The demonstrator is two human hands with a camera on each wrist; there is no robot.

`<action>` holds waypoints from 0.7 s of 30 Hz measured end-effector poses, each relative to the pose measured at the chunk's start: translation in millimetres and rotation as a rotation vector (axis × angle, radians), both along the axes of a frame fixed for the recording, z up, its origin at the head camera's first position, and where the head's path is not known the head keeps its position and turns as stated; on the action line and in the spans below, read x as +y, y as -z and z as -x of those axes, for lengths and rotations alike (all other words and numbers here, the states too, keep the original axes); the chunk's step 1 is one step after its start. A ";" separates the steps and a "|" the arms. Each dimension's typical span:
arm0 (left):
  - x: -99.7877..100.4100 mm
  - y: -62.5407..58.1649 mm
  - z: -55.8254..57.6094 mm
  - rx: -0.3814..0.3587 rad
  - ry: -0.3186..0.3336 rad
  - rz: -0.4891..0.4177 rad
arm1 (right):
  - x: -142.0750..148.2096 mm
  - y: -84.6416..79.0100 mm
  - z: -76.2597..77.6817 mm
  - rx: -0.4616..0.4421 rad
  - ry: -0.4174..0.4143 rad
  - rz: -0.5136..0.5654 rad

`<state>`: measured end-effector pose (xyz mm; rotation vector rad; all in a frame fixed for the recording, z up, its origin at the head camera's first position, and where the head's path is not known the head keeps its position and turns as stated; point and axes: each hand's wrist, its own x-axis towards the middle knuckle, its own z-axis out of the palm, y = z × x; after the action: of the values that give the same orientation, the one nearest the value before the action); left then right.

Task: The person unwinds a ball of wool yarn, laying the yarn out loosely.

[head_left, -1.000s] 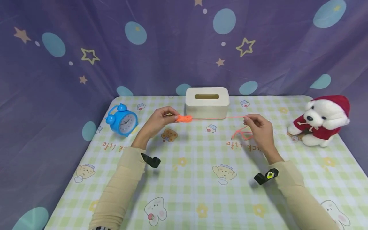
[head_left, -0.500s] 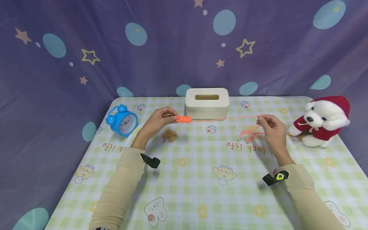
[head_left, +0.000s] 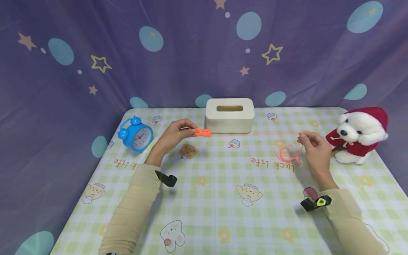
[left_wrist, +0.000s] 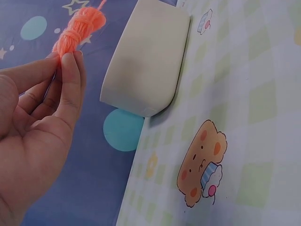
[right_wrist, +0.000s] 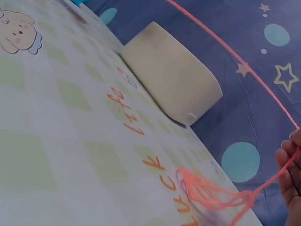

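Stretching almost straight from hand to hand, a strand (head_left: pixel 255 134) of coral-orange yarn is held above the checked tablecloth (head_left: pixel 197 219). By the left hand (head_left: pixel 176 136), a wound bundle (head_left: pixel 203 132) of the same yarn is pinched at its near end only. The thumb and fingertips (left_wrist: pixel 70 61) are closed together on that end, and most of the bundle is left protruding beyond them, pointed toward the right hand (head_left: pixel 317 148). In the left wrist view, the bundle is seen slanting away from the fingertips, with yarn led out of its far end; the palm is held apart from it.

By the right hand, the strand is pinched between thumb and forefinger, the grip narrowed to the yarn's thickness. Past this pinch, loose loops (head_left: pixel 285 156) are hung below and to the left of the fingers, over the printed lettering; whether the tablecloth is touched by them cannot be told. In the right wrist view, that hand is cut off by the frame edge.

Behind the strand, a cream tissue box (head_left: pixel 229 124) is set, its lower front crossed by the yarn in the head view. A blue alarm clock (head_left: pixel 138 137) is placed left of the left hand. A plush bear (head_left: pixel 357 138) in red is partly hidden by the right hand.
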<state>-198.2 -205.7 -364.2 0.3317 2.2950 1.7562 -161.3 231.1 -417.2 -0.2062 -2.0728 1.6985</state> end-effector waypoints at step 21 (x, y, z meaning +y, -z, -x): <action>-5.5 -0.9 2.0 -0.023 -0.029 -0.001 | 33.9 17.7 -0.6 -0.154 0.123 0.068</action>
<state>-200.2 -211.2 -363.3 0.2783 2.2946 1.7662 -160.7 265.0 -434.8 -0.4898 -2.0651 1.7270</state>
